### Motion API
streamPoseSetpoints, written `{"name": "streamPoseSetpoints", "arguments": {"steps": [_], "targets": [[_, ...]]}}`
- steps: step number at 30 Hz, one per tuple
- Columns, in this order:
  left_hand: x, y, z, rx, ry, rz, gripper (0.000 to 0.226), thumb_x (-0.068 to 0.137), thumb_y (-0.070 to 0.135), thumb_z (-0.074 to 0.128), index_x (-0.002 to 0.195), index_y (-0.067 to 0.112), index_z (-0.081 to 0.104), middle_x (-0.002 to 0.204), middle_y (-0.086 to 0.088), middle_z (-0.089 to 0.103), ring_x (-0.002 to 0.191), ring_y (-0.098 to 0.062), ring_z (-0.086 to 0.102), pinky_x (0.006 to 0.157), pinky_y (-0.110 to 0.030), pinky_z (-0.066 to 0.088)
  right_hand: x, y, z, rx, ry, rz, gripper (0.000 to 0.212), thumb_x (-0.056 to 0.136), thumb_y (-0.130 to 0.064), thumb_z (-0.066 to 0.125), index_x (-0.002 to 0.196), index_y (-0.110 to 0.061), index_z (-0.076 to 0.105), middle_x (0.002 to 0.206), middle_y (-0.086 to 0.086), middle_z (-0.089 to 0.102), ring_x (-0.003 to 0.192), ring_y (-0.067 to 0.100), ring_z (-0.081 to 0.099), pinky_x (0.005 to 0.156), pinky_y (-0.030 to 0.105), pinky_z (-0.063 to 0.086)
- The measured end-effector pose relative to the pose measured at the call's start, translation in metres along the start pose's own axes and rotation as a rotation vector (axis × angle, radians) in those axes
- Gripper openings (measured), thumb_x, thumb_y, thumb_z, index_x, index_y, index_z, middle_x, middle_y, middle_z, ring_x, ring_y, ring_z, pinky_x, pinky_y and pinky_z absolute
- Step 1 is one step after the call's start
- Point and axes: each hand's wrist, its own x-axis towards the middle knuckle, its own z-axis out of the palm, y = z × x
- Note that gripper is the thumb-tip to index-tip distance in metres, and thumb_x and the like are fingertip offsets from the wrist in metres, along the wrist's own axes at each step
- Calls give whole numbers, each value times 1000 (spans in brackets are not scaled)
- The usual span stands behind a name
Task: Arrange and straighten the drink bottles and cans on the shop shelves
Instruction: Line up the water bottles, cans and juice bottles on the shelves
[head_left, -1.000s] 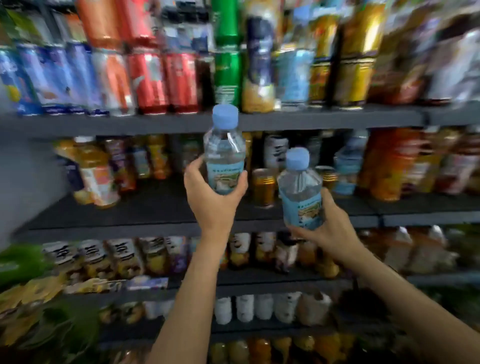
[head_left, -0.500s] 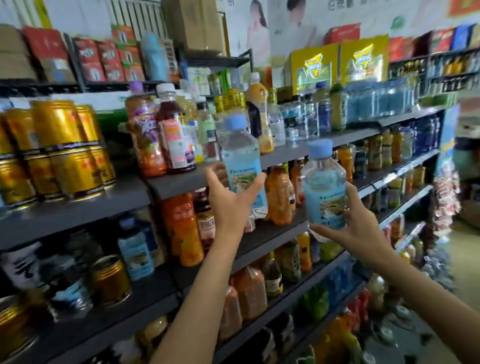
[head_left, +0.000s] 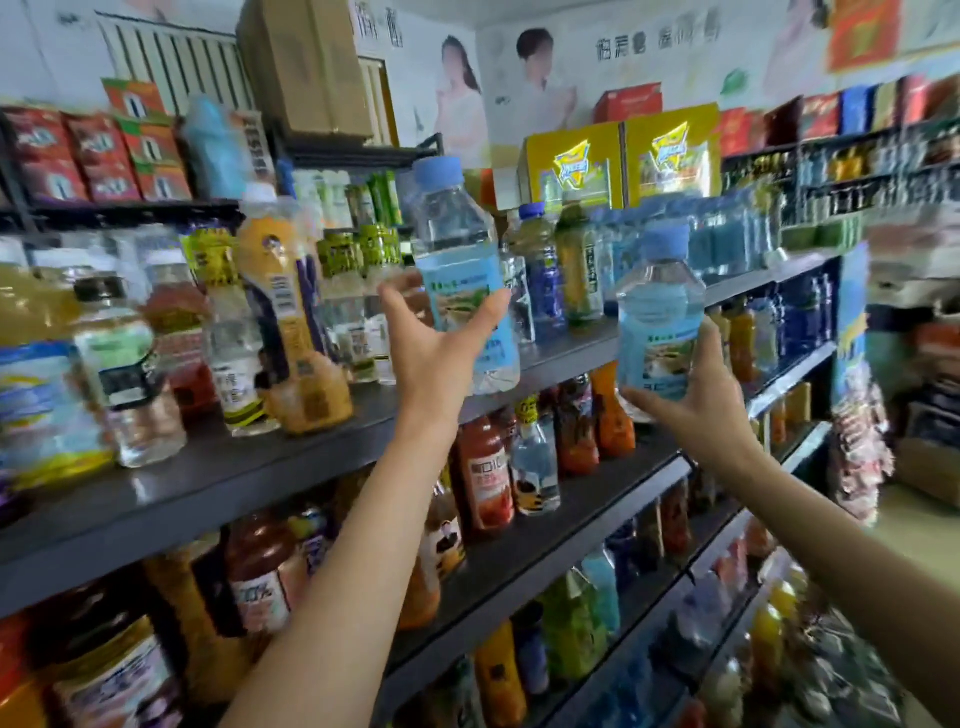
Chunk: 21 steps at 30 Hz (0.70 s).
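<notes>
Both bottles sit higher against the shelving than half a second ago; then they were level with the second tier, now the left one is up at the top drinks shelf. View has swung further right and up.

Shelving unit: dark grey tiers running back to the right. Top drinks shelf carries a crowded, uneven row, including a tall orange juice bottle leaning right, clear bottles just beside it, green-labelled bottles behind. Further along the same tier, shrink-wrapped water packs. Yellow cartons stand behind them. Lower shelf holds red and orange drinks, blurred.

Left hand: raised, arm extended. Grip closed around the lower half of the left water bottle, thumb on the right side of the label, fingers round the left. Bottle has a blue cap and blue label, tilts slightly left at the top, and its base is at or just above the front edge of the top drinks shelf; contact cannot be told.

Right hand: lower and to the right. Grip closed around the base and label of the right water bottle, same kind, roughly upright, held in the air in front of the shelf edge, apart from the shelved stock.
</notes>
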Motion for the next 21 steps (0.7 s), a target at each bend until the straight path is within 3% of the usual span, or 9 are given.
{"name": "streamPoseSetpoints", "arguments": {"steps": [3, 6, 7, 9, 12, 16, 19, 21], "targets": [[20, -27, 57, 7, 18, -36, 46, 75, 20, 76, 97, 34, 38, 95, 12, 55, 70, 16, 58, 59, -7, 48, 53, 50, -16, 28, 60, -30, 72, 77, -13, 74, 133, -11, 28, 121, 3, 51, 108, 18, 55, 84, 34, 51], [42, -61, 121, 32, 41, -36, 69, 71, 31, 80, 125, 24, 38, 115, 2, 55, 102, -5, 59, 85, -29, 52, 116, 109, -35, 39, 40, -73, 77, 79, -17, 73, 137, -10, 24, 126, 6, 51, 114, 21, 54, 89, 36, 50], [49, -72, 143, 52, 48, -30, 70, 70, 33, 80, 126, 26, 37, 115, 5, 54, 104, -6, 56, 87, -31, 50, 139, 130, -42, 36, 23, -86, 80, 79, -20, 73, 139, -9, 22, 129, 8, 50, 116, 23, 53, 92, 41, 49], [66, -92, 186, 99, 80, -10, 61, 71, 32, 79, 117, 29, 39, 106, 14, 52, 98, -1, 54, 80, -22, 47, 188, 168, -54, 40, -5, -99, 86, 78, -22, 74, 142, -8, 19, 132, 10, 48, 120, 25, 51, 97, 46, 45], [91, -114, 245, 169, 143, 29, 54, 71, 30, 80, 106, 35, 39, 108, 10, 55, 100, -7, 55, 77, -19, 44, 260, 215, -65, 107, -74, -72, 93, 76, -24, 76, 144, -9, 14, 137, 10, 46, 124, 25, 47, 102, 47, 40], [121, -139, 302, 214, 223, 8, 52, 72, 28, 78, 110, 25, 42, 109, 6, 59, 95, -5, 58, 71, -16, 47, 336, 256, -56, 153, -328, 22, 110, 70, -34, 79, 148, -13, 4, 149, 10, 32, 135, 30, 34, 108, 50, 33], [132, -155, 326, 335, 277, 26, 53, 68, 37, 80, 105, 24, 44, 110, 1, 61, 98, -12, 60, 79, -29, 52, 353, 278, -44, 73, -447, 5, 98, 79, -30, 73, 148, -9, 6, 151, 10, 27, 136, 29, 30, 105, 39, 31], [139, -163, 339, 380, 293, 35, 53, 67, 39, 81, 103, 25, 44, 108, 3, 60, 98, -11, 59, 81, -29, 50, 355, 290, -38, 30, -427, -55, 91, 84, -35, 67, 148, -8, 9, 153, 11, 25, 137, 27, 29, 105, 36, 30]]}}
